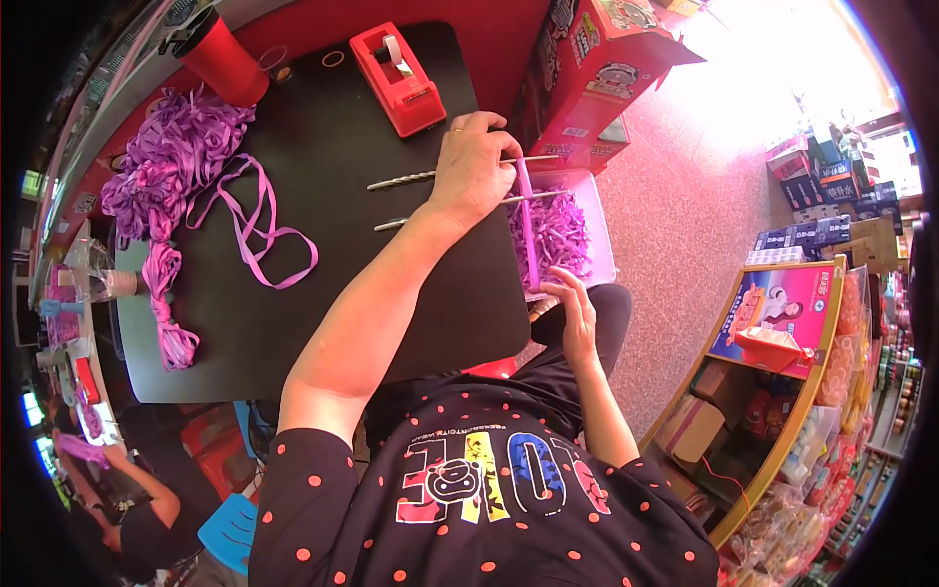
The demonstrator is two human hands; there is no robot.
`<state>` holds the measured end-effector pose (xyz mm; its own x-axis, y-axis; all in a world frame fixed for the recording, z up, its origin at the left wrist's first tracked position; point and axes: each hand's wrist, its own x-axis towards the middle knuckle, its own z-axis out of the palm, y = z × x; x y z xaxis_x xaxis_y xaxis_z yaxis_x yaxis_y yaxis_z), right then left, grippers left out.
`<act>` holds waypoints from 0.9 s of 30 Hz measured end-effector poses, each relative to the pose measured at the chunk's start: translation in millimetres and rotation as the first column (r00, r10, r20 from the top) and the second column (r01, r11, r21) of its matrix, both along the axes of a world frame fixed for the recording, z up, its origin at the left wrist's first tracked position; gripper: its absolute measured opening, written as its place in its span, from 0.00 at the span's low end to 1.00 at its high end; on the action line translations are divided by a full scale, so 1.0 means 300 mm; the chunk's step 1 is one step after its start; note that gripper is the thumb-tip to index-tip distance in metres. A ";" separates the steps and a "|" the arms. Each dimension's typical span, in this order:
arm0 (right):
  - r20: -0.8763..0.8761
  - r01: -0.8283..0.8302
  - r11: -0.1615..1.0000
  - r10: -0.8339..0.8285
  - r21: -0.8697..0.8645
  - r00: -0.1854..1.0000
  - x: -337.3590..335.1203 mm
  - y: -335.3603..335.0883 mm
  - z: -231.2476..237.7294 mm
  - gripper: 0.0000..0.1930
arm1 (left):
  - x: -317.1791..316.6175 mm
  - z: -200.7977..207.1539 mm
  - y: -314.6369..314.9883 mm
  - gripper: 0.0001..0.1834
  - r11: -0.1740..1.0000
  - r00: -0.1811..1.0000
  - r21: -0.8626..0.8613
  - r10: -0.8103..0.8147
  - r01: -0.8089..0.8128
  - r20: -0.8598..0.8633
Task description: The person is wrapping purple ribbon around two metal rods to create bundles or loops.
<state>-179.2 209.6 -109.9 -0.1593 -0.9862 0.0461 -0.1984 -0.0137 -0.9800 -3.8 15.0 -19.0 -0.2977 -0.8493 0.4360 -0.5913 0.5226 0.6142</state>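
Note:
Two thin metal rods [401, 180] lie across the black table and stick out past its right edge; the one farther away is twisted like a drill bit. A purple ribbon [529, 220] runs straight across their outer ends toward me. My left hand [473, 168] is closed, its fingertips pinching the ribbon beside the far rod. At the ribbon's near end is my right hand [575, 318], its fingertips together on the strip. Below the ribbon, a pale plastic bin [599, 230] holds many cut purple ribbon pieces [564, 235]. One loose ribbon [259, 235] loops over the tabletop on the left.
A heap of purple ribbon [181, 147] hangs at the table's left. Behind are a red cylinder [223, 61] and a red tape dispenser [397, 83]. A red carton [587, 73] stands beyond the bin. At lower left, another person's arm [147, 479] reaches toward purple strips. A display cabinet [773, 391] stands right.

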 end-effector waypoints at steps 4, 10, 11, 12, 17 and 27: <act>-0.114 -0.008 0.994 -0.004 -0.110 0.994 0.032 0.051 0.161 0.19 | -0.006 0.004 0.002 0.09 0.999 1.000 0.034 -0.013 0.013 -0.002; -0.295 -0.033 0.976 -0.033 -0.216 0.955 0.031 0.057 0.292 0.21 | -0.005 0.006 0.004 0.10 0.998 1.000 0.054 -0.017 0.017 0.006; -0.298 -0.034 0.976 -0.033 -0.216 0.954 0.032 0.054 0.315 0.21 | -0.006 0.005 0.003 0.10 0.998 1.000 0.053 -0.018 0.018 0.011; -0.319 -0.067 0.970 -0.011 -0.232 0.948 0.033 0.048 0.338 0.22 | -0.005 0.003 0.002 0.09 0.998 1.000 0.052 -0.019 0.018 0.016; -0.229 -0.124 0.944 0.054 -0.306 0.972 0.023 -0.055 0.432 0.27 | -0.009 0.001 0.001 0.08 0.999 1.000 0.035 -0.006 0.006 -0.004; 0.071 -0.277 0.893 0.322 -0.354 0.944 0.012 -0.705 0.470 0.34 | -0.013 -0.009 -0.001 0.07 0.999 0.999 0.032 0.035 -0.034 -0.006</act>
<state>-175.7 -1.8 31.0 0.1151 -0.9173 0.3812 -0.0098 -0.3847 -0.9230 -7.5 14.9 -21.7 -0.2653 -0.8723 0.4108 -0.6046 0.4824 0.6339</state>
